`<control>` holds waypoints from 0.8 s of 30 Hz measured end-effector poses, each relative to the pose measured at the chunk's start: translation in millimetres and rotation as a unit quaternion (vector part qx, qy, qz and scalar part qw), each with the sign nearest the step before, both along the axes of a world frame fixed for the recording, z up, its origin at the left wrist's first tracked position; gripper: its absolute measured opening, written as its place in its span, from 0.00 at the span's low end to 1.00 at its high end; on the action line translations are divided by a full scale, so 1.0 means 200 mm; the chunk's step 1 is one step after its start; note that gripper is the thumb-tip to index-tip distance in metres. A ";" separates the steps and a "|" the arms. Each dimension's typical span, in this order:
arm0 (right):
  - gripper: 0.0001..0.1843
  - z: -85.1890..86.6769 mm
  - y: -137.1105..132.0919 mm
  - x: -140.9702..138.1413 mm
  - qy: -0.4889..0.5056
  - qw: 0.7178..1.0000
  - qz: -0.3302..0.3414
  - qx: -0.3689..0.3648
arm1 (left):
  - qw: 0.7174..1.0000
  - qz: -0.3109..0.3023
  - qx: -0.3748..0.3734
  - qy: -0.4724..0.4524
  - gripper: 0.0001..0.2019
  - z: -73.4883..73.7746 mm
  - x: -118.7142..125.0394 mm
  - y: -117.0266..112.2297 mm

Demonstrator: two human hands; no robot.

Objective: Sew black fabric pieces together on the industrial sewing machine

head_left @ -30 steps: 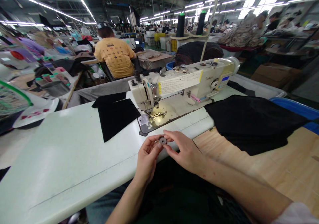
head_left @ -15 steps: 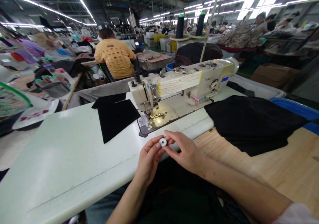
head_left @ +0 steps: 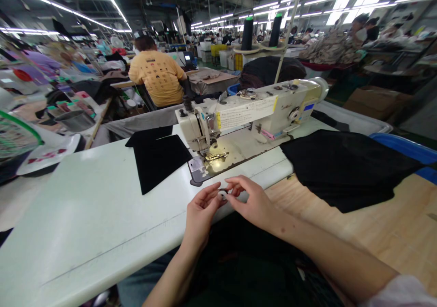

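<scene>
Here both hands pinch one small round bobbin, the left hand and right hand each closed on it with fingertips. Just beyond them stands the sewing machine on the worktop.

Bobbin: small metal disc, dull sheen. Desk: smooth white laminate, faint gloss. Sewing machine: cream painted casing, glossy. Cloth left of the machine: black, matt. Board right of the machine: pale wood, grain visible.

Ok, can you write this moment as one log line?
left hand: pinches bobbin | right hand: pinches bobbin | where: over table edge, before sewing machine | nearby: black cloth at left
</scene>
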State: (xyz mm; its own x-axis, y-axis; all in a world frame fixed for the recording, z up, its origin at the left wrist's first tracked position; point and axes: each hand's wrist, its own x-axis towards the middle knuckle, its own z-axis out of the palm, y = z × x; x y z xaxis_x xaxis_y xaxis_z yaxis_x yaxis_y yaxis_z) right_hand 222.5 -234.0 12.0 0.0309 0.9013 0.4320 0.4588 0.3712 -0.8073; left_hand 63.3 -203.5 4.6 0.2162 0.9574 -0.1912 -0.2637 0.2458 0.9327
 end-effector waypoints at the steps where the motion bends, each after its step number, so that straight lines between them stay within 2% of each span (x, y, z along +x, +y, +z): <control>1: 0.13 0.01 0.01 0.00 0.018 1.000 0.008 -0.023 | 1.000 -0.001 0.007 0.007 0.22 0.01 0.00 0.00; 4: 0.05 0.01 0.03 0.01 0.064 0.994 0.036 -0.080 | 1.000 -0.003 0.013 0.020 0.22 0.02 0.01 -0.01; 9: 0.06 0.00 0.04 0.02 0.145 0.972 0.047 -0.180 | 1.000 -0.011 -0.012 0.023 0.22 0.03 0.01 -0.01; 15: 0.08 0.00 0.05 0.03 0.171 0.963 0.055 -0.200 | 0.999 -0.031 -0.039 0.005 0.22 0.01 0.01 0.00; 20: 0.14 0.01 0.06 0.05 0.196 0.950 0.049 -0.240 | 0.998 -0.027 0.056 0.033 0.28 0.02 0.00 -0.02; 24: 0.17 0.03 0.06 0.06 0.209 0.927 0.093 -0.298 | 0.989 -0.081 0.116 0.051 0.32 0.05 0.00 -0.06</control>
